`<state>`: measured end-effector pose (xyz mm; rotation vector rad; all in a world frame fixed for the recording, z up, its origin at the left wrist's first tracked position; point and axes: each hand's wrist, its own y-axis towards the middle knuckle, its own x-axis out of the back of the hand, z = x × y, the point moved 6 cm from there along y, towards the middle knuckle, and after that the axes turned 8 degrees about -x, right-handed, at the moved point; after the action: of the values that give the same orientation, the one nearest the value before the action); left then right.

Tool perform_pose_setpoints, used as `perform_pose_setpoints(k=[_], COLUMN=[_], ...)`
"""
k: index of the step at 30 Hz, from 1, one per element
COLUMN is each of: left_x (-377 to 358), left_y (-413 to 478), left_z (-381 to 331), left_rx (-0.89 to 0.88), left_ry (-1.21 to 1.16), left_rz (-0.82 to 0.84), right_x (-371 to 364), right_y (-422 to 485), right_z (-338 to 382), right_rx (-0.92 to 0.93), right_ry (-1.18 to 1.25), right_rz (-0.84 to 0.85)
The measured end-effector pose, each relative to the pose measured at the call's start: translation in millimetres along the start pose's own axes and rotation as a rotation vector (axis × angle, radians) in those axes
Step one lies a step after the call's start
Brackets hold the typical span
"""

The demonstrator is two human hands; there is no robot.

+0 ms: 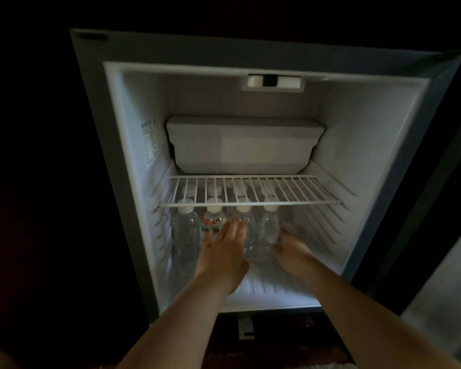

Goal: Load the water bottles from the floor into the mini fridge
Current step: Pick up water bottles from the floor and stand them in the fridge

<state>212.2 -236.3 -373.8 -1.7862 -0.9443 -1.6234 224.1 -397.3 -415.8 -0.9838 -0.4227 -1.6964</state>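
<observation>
Clear, white-capped bottles (pixel 246 230) are stood in rows on the fridge (pixel 133 182) floor, under the wire shelf (pixel 304 201). The left hand (pixel 224 251) is spread flat against them; the right hand (pixel 293 251) is cupped loosely around the rightmost.

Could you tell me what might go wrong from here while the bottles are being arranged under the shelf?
1. The bottles stand tightly packed; a nudge from the left hand, flat against them, or from the right hand beside the end bottle could tip one onto its neighbours.
2. Their caps sit close under the wire shelf, so lifting one could snag it.
3. The surroundings are dark, so bottles left on the floor may be missed.
</observation>
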Motion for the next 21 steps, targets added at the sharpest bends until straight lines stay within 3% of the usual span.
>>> perform_pose_setpoints(k=[5, 9, 15, 19, 21], left_x=[4.0, 5.6, 32.3, 64.8, 82.3], left_y=[-9.3, -25.7, -45.9, -50.3, -53.0], left_z=[-2.2, -4.1, -24.3, -52.9, -71.3], left_rx=[-0.047, -0.038, -0.02, -0.042, -0.059], left_ry=[0.058, -0.017, -0.003, -0.041, -0.026], left_rz=[0.131, 0.317, 0.457, 0.434, 0.394], right_x=[-0.1, 13.7, 41.5, 68.8, 89.1], right_y=[-10.3, -36.8, -88.9, -121.5, -137.7], right_z=[0.8, 11.5, 22.6, 38.9, 53.9], right_rx=[-0.059, -0.033, -0.07, -0.082, -0.029], right_ry=[-0.236, -0.305, -0.383, -0.443, -0.424], right_rz=[0.113, 0.213, 0.368, 0.407, 0.35])
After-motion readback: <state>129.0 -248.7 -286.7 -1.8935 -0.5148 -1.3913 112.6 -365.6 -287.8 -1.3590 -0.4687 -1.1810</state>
